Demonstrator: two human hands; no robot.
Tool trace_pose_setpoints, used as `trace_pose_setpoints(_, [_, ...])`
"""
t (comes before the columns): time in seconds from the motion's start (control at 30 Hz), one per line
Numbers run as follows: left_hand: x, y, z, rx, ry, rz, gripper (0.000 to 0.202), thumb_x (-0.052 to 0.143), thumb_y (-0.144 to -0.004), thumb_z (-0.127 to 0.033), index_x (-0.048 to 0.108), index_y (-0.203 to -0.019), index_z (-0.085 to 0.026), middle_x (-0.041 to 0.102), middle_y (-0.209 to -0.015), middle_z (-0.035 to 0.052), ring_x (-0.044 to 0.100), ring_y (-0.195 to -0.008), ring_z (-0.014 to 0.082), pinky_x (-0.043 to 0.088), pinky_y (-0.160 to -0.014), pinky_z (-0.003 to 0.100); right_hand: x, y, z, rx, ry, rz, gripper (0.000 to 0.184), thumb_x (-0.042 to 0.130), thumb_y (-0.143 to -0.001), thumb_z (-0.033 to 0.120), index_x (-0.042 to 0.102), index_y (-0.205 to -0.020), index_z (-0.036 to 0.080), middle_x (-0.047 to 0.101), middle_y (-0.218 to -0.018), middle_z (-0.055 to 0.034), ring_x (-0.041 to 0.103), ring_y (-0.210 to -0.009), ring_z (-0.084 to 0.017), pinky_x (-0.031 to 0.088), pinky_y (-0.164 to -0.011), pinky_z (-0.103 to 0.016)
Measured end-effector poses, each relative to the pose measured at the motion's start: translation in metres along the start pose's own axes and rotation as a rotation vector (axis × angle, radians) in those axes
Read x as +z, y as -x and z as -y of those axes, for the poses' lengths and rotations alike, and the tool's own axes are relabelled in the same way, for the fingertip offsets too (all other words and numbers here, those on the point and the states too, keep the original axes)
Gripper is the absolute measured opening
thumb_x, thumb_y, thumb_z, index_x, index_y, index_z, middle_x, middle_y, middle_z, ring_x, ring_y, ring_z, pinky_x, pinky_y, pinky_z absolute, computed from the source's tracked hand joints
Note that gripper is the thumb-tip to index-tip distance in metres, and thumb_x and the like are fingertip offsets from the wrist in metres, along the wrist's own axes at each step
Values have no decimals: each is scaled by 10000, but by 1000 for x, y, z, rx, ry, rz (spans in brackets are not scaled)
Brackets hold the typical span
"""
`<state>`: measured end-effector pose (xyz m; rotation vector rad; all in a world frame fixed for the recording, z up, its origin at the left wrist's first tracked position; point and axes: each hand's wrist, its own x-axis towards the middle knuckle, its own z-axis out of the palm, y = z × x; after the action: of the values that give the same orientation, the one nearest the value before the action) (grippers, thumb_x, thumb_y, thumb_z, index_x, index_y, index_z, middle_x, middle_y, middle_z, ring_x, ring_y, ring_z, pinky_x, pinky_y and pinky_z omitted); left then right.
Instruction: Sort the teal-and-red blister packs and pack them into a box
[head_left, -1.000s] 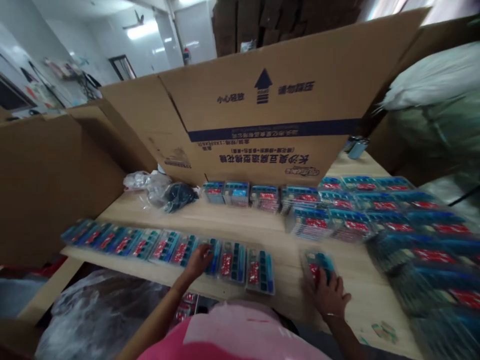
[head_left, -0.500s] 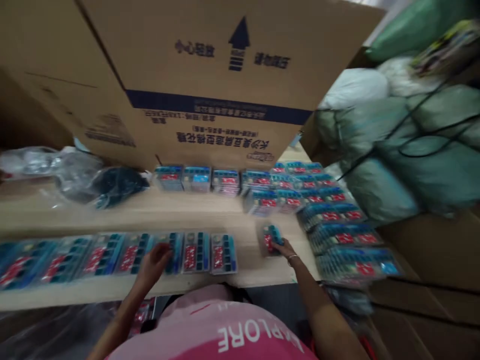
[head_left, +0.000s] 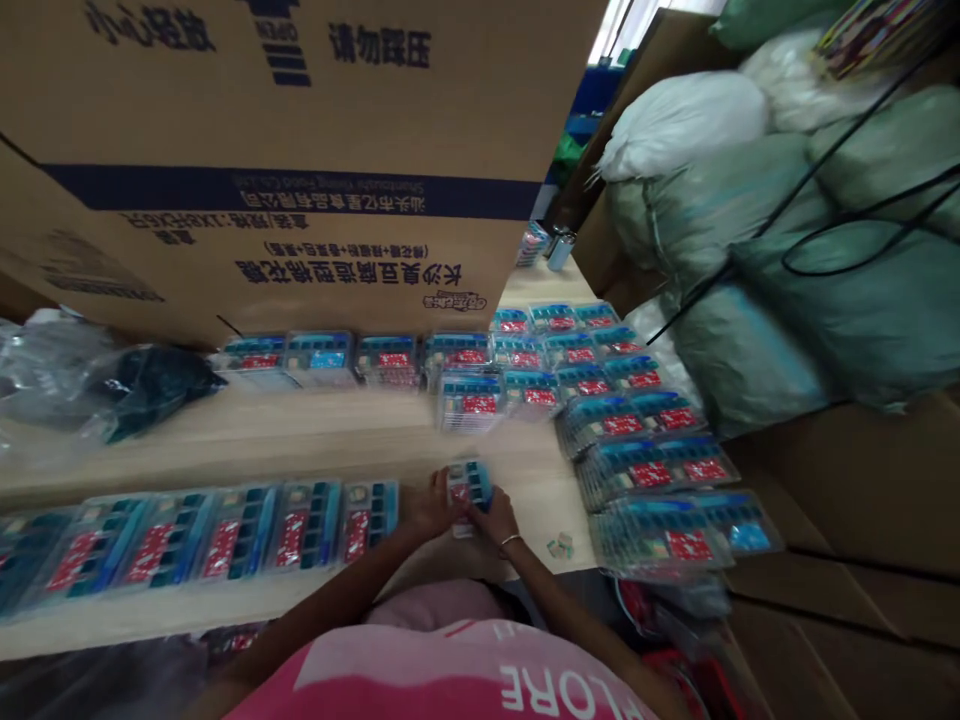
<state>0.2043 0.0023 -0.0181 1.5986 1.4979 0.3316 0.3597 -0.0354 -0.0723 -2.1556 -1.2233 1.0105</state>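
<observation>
In front of my body I hold a clear plastic pack point(head_left: 471, 478) with teal square pieces and a red patterned part, just above or on the table. My left hand point(head_left: 430, 508) grips its left edge. From the right, my right hand point(head_left: 495, 518) has its fingers closed on the lower right corner. To the left runs a row of similar packs point(head_left: 292, 525), some with a blue strip along the side. On my right, packs stand in stacks point(head_left: 660, 540) with red and blue parts showing. Several small green and white pieces point(head_left: 560, 545) lie near my right wrist.
A big cardboard box point(head_left: 300, 240) stands along the table's back. More pack stacks point(head_left: 469, 395) sit before it. Crumpled clear plastic bags point(head_left: 67, 370) lie at the back left. Large stuffed sacks point(head_left: 757, 320) and black cords fill the right side.
My left hand has left the row of packs and come to the pack in my right hand. That pack is now between both hands. The view has turned to the right.
</observation>
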Motion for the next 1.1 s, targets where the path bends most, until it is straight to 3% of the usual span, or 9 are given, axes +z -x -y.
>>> trace_pose_setpoints(0.1, [28, -10, -1, 52, -110, -58, 546, 571, -748, -220, 460, -1281, -192, 486, -1365, 124, 415, -1301, 264, 389, -1036, 401, 4, 4, -1, -46, 68, 24, 599, 640, -687, 520, 567, -1114, 106, 635, -1069, -170, 599, -1027, -312, 472, -870, -378])
trace_pose_setpoints(0.17, [29, -14, -1, 38, -123, -120, 593, 575, -740, -214, 423, -1312, -174, 449, -1393, 151, 354, -1343, 286, 344, -1073, 432, -2, -3, -7, -66, 33, 92, 599, 652, -684, 491, 560, -1134, 106, 623, -1093, -169, 587, -1051, -307, 461, -908, -377])
trace_pose_setpoints(0.23, [17, -26, -5, 40, -90, -233, 711, 618, -718, -268, 350, -1363, -134, 378, -1437, 189, 335, -1353, 305, 327, -1084, 436, -14, -19, -10, -89, -69, 93, 596, 652, -684, 451, 546, -1167, 118, 603, -1145, -162, 583, -1053, -290, 469, -909, -371])
trace_pose_setpoints(0.37, [-33, -76, -41, -64, 11, -429, 699, 543, -806, -415, 318, -1384, -91, 393, -1431, 194, 422, -1300, 251, 401, -1007, 327, -48, -68, 14, -241, -321, -130, 592, 515, -779, 457, 485, -1260, 113, 546, -1239, -175, 579, -1056, -261, 485, -895, -392])
trace_pose_setpoints(0.53, [-64, -129, -91, -167, -98, -384, 319, 547, -820, -338, 618, -1046, -124, 685, -1032, 133, 615, -1048, 252, 456, -819, 292, -74, -115, 76, -389, -341, -207, 526, 489, -796, 343, 500, -1268, 111, 522, -1310, -159, 458, -1244, -256, 343, -1071, -414])
trace_pose_setpoints(0.63, [-62, -132, -97, -167, -144, -352, 140, 570, -796, -263, 645, -835, -151, 691, -779, 74, 657, -839, 220, 439, -700, 269, -73, -124, 91, -377, -298, -214, 499, 508, -761, 256, 522, -1241, 119, 551, -1266, -148, 473, -1215, -260, 349, -1059, -412])
trace_pose_setpoints(0.73, [-62, -127, -95, -158, -165, -349, 119, 586, -782, -253, 632, -754, -147, 656, -706, 47, 641, -770, 195, 412, -662, 252, -68, -128, 88, -380, -339, -277, 437, 510, -753, 251, 552, -1170, 127, 594, -1153, -139, 525, -1107, -255, 401, -999, -399])
trace_pose_setpoints(0.87, [-64, -124, -93, -165, -159, -351, 139, 580, -780, -261, 638, -797, -136, 656, -759, 58, 628, -800, 203, 408, -689, 261, -68, -129, 83, -409, -360, -348, 388, 515, -747, 268, 552, -1117, 158, 598, -1059, -116, 539, -1005, -242, 441, -931, -385])
trace_pose_setpoints(1.1, [-58, -119, -92, -172, -69, -334, 168, 550, -776, -247, 636, -865, -132, 676, -876, 102, 628, -856, 219, 430, -743, 286, -71, -115, 83, -477, -217, -342, 470, 476, -756, 249, 505, -1212, 139, 569, -1145, -132, 512, -1105, -248, 416, -979, -398])
